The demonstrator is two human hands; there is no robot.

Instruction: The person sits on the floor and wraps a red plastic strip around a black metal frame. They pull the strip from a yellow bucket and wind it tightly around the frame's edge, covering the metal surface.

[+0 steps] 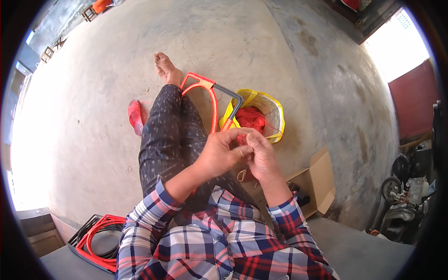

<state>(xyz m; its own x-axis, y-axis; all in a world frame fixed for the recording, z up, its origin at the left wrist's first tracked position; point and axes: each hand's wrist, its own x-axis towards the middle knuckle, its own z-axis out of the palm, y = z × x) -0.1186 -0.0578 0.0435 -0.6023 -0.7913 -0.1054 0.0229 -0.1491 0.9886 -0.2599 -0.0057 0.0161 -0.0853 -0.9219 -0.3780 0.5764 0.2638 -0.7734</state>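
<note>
My left hand [215,151] and my right hand [262,157] meet above my lap. Their fingers are pinched together around a small bit of red cord [241,139], mostly hidden by the fingers. Just beyond them, a bent dark grey frame [228,92] lies against my leg. Red cord wraps its corner and a curved part [214,105], and more wrapping shows on the side nearest my hands. A yellow-rimmed bag [278,109] stands on the floor past my right hand, holding a heap of red cord [251,117]. A strand hangs over its rim.
An open cardboard box [321,184] sits to my right, with a tan loop handle [241,175] below my hands. A red slipper [135,117] lies left of my leg. Frames with red and black wrapping [95,240] rest beside me; a motorbike [403,200] stands far right.
</note>
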